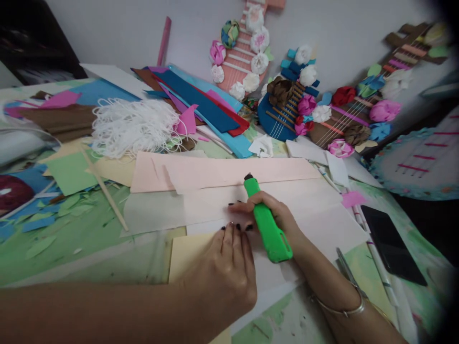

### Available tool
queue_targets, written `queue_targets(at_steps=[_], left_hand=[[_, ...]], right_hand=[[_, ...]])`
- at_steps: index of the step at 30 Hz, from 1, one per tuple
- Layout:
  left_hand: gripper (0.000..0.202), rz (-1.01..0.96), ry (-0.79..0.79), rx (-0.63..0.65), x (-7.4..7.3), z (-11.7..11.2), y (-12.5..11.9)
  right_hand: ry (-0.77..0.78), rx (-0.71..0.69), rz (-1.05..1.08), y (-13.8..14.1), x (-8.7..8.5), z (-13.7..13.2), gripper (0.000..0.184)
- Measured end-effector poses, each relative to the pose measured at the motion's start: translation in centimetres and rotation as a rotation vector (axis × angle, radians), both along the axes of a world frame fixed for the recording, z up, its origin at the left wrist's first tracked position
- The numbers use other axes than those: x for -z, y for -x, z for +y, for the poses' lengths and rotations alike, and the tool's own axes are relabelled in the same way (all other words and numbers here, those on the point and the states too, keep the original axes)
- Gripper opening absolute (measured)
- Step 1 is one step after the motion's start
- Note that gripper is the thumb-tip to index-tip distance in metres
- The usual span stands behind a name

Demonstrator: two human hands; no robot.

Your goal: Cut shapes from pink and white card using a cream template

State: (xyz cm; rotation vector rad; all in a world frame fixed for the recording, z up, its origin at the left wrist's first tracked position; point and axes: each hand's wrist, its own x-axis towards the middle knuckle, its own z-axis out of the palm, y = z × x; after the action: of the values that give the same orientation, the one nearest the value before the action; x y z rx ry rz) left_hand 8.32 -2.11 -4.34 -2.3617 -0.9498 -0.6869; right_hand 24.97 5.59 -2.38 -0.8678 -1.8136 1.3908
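Observation:
My right hand (278, 217) is closed around a bright green utility knife (267, 222), whose black tip rests on a pale pink sheet of paper (222, 172). My left hand (227, 267) lies flat with fingers stretched out, pressing down on white paper (315, 210) just left of the knife. A cream sheet (186, 253) shows under my left hand. A thin bracelet circles my right wrist.
A heap of white string (132, 126) and stacked coloured foam sheets (204, 102) lie at the back. Guitar-shaped crafts with paper flowers (287, 105) lean on the wall. A wooden stick (103, 188) lies left; a black phone (392, 246) and scissors (346, 270) lie right.

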Motion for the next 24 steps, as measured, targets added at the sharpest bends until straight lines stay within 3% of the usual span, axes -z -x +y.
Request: queue_targets(at_steps=[2, 6, 9, 12, 15, 19, 24], left_hand=[[0.035, -0.020, 0.014, 0.027, 0.1, 0.2, 0.4], [0.035, -0.056, 0.055, 0.179, -0.2, 1.1, 1.2], [0.035, -0.064, 0.087, 0.328, -0.6, 1.8, 1.7], [0.035, -0.073, 0.115, 0.419, -0.6, 2.2, 2.0], [0.035, -0.081, 0.145, 0.472, -0.4, 2.3, 2.2], [0.034, -0.077, 0.164, 0.505, -0.2, 2.5, 2.5], [0.033, -0.068, 0.165, 0.514, -0.3, 2.6, 2.7]], right_hand=[[0.007, 0.119, 0.164, 0.1, 0.1, 0.1, 0.022], [-0.191, 0.452, 0.322, 0.1, 0.0, 0.6, 0.018], [-0.329, 0.664, 0.143, -0.6, -0.4, 1.0, 0.015], [-0.480, 0.750, -0.231, -1.6, -2.0, 1.1, 0.027], [-0.457, 0.760, -0.746, -2.3, -4.6, 1.0, 0.038], [-0.230, 0.575, -1.295, -3.2, -7.6, 1.0, 0.034], [0.007, 0.382, -1.520, -4.1, -9.4, 1.1, 0.030]])
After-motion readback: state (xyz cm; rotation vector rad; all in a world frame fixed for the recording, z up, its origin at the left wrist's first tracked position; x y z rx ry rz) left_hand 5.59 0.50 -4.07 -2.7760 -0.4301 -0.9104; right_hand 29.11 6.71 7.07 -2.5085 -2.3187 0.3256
